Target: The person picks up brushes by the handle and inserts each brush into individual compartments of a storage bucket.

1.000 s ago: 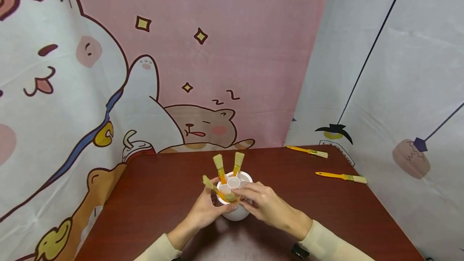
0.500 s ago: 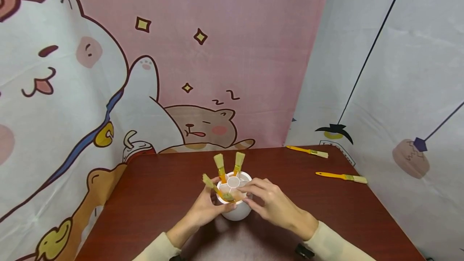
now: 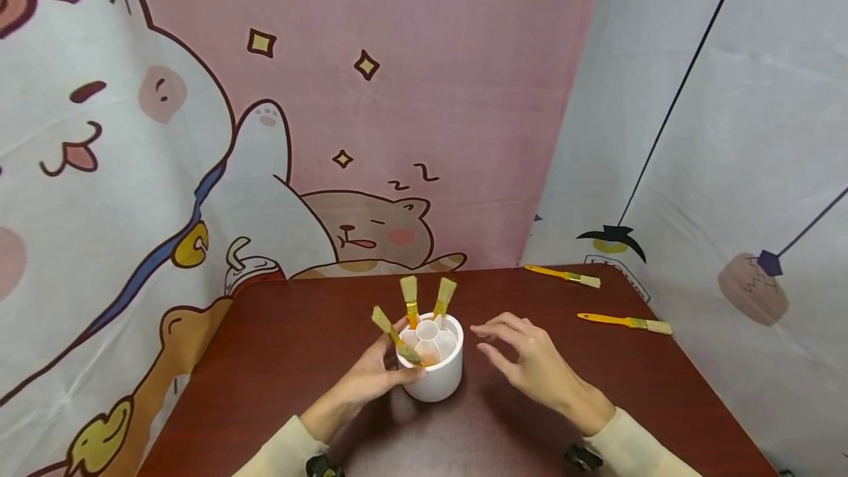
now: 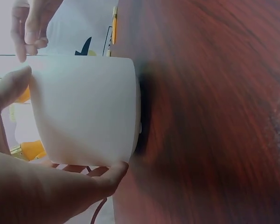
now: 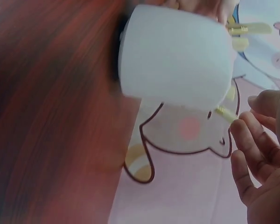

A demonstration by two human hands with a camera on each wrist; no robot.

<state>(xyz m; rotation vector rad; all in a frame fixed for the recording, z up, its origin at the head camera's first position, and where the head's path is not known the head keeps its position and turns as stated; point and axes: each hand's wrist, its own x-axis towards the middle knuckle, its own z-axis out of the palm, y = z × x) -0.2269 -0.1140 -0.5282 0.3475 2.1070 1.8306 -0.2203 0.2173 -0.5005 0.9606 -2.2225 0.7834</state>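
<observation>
A white round brush holder (image 3: 437, 383) with a divided, flower-shaped insert stands in the middle of the table. My left hand (image 3: 369, 383) grips it from the left, thumb over the front rim; in the left wrist view, fingers (image 4: 113, 176) wrap the lower side. Several paintbrushes with yellow handles and pale bristles stand in the holder: two brushes at the back, one of them a paintbrush (image 3: 445, 296), one leaning left (image 3: 383, 321), and a low front brush (image 3: 408, 353) near my thumb. My right hand (image 3: 533, 361) hovers right of the holder, fingers loosely bent, holding nothing.
Two more paintbrushes lie at the right of the dark red table (image 3: 291, 337): a far paintbrush (image 3: 562, 276) by the back edge and a nearer paintbrush (image 3: 624, 323) by the right edge. Cartoon-printed cloth (image 3: 464, 94) hangs close behind the table and along its right side.
My right hand has drawn back to the right from the front brush and the holder's rim. The left hand keeps its grip; the holder has shifted slightly, its brush tips moving rightward.
</observation>
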